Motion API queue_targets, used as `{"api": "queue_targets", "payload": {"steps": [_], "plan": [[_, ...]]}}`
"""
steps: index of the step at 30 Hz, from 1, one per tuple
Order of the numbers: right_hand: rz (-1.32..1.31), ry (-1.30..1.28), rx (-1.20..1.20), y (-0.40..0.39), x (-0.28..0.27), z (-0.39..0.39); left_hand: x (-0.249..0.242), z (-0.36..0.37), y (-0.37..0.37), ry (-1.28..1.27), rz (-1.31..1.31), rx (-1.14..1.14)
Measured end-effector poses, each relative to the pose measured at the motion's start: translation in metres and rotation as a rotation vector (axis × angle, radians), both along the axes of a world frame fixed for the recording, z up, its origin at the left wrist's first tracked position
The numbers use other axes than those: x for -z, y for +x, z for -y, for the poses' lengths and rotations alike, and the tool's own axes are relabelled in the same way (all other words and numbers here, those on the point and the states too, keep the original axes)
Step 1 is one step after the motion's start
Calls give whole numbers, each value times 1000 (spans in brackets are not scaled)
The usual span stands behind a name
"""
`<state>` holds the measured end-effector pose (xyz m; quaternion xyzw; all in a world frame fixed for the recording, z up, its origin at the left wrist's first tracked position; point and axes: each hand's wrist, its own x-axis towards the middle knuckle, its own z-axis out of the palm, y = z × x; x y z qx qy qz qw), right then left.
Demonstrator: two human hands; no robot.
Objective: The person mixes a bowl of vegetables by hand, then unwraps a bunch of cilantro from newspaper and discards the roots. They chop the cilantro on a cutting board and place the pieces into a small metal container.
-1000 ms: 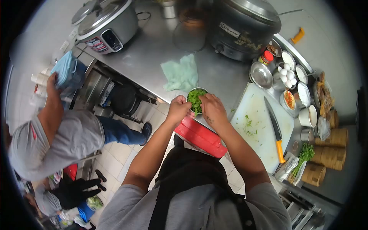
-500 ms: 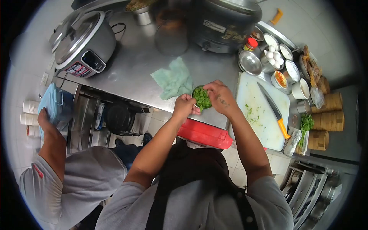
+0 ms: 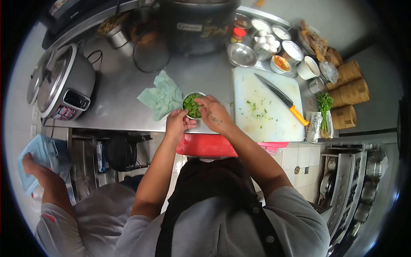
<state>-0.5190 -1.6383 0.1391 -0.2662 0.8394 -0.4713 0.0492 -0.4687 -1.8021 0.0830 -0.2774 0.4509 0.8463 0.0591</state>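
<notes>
Near the front edge of the steel counter, a small round metal bowl [image 3: 195, 95] is filled with chopped green herbs [image 3: 191, 106]. My left hand [image 3: 176, 124] grips the bowl's near-left rim, thumb close to the greens and fingers curled below. From the right, my right hand [image 3: 212, 113] reaches over the rim with fingers bent together on the herbs; its fingertips are partly hidden. A pale green cloth [image 3: 160, 96] lies crumpled just left of the bowl. To the right, a white cutting board [image 3: 265, 126] carries green scraps and a knife [image 3: 280, 96] with an orange handle.
A rice cooker [image 3: 70, 85] stands at left, a large dark pot [image 3: 199, 36] behind. Eggs [image 3: 267, 41], several bowls and bamboo steamers [image 3: 349, 88] line the right. A red container [image 3: 205, 145] sits below the counter edge. At left, another person's hand [image 3: 29, 162] rests on a blue-lidded box [image 3: 38, 150].
The view has swung, so the counter items sit further left in it. Both my hands stay at the bowl, and the herbs lie lower inside it. The other person's blue-lidded box sits lower in view.
</notes>
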Motion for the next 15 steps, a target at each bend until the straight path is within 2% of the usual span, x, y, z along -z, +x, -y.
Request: {"api": "queue_targets", "payload": {"steps": [3, 5, 6, 7, 9, 11, 12, 13, 15], "plan": [[-75, -26, 55, -7, -9, -24, -1, 5, 6, -8, 8, 22], [-378, 28, 182, -16, 5, -73, -5, 9, 12, 9, -6, -104], [-372, 63, 331, -22, 17, -106, -10, 4, 13, 11, -21, -81], [-359, 96, 469, -25, 29, -143, -17, 0, 17, -54, -102, -158], [-459, 303, 692, -30, 43, -225, -24, -7, 14, -123, -188, -245], [-350, 613, 873, -36, 54, -294, -30, -22, 4, -470, -513, -189], [-268, 734, 916, -34, 41, -308, -39, -32, -2, -690, -576, -82], [-218, 864, 898, -37, 43, -327, -57, -43, -5, -702, -582, -85], [-190, 1003, 766, -38, 46, -351, -92, -69, -6, -1267, -702, 254]]}}
